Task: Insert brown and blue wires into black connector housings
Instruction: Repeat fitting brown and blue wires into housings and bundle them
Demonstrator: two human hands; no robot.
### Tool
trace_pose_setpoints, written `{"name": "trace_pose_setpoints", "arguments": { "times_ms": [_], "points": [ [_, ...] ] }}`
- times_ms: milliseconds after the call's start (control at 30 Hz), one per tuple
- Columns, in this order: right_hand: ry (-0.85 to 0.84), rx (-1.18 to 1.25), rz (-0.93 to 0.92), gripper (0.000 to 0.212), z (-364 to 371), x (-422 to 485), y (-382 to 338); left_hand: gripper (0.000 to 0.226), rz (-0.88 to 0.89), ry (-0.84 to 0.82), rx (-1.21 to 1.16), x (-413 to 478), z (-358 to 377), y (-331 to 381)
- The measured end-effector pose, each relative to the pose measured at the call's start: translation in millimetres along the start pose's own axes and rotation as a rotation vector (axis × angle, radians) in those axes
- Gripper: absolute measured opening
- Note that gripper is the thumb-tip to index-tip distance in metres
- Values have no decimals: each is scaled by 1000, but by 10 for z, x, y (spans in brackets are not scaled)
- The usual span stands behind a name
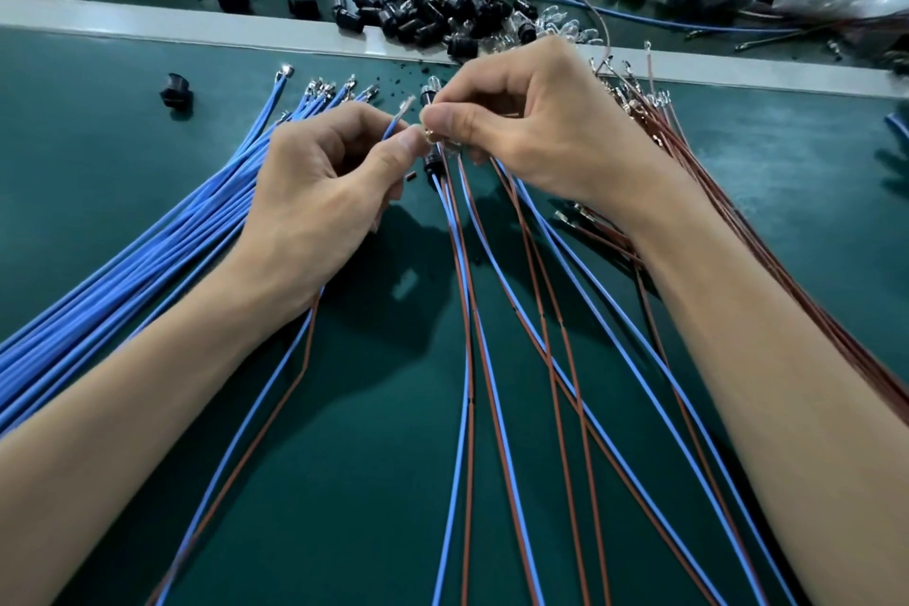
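Left hand (324,182) pinches a blue wire (390,129) close to its metal tip, right hand (521,123) pinches a black connector housing (426,96) just beside that tip, both near the heap of loose housings (442,10), on its near side

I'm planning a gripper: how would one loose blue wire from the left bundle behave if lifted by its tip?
Probably floppy: the blue wires are long and thin, and those in the middle bend and cross. Likely light: the left hand pinches one near its tip. The metal terminals look small, possibly bendable.
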State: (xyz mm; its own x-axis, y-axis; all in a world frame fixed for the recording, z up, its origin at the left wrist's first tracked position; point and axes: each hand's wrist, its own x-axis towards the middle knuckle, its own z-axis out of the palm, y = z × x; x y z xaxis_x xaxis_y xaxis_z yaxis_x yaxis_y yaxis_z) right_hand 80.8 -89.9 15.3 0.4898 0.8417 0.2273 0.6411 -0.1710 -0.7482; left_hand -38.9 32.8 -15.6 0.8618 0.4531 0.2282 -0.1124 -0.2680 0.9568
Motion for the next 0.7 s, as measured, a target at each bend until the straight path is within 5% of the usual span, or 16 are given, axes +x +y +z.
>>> {"name": "trace_pose_setpoints", "arguments": {
  "times_ms": [267, 433, 700],
  "points": [
    [-74, 208, 98, 8, -51, -9, 40, 15, 12, -8, 38, 5, -24, -17],
    [32, 445, 144, 7, -102, -22, 114, 15, 5, -14, 27, 0, -34, -17],
    [19, 425, 143, 9, -68, -15, 106, 15, -1, -27, 15, -3, -34, -7]
  ]
}}
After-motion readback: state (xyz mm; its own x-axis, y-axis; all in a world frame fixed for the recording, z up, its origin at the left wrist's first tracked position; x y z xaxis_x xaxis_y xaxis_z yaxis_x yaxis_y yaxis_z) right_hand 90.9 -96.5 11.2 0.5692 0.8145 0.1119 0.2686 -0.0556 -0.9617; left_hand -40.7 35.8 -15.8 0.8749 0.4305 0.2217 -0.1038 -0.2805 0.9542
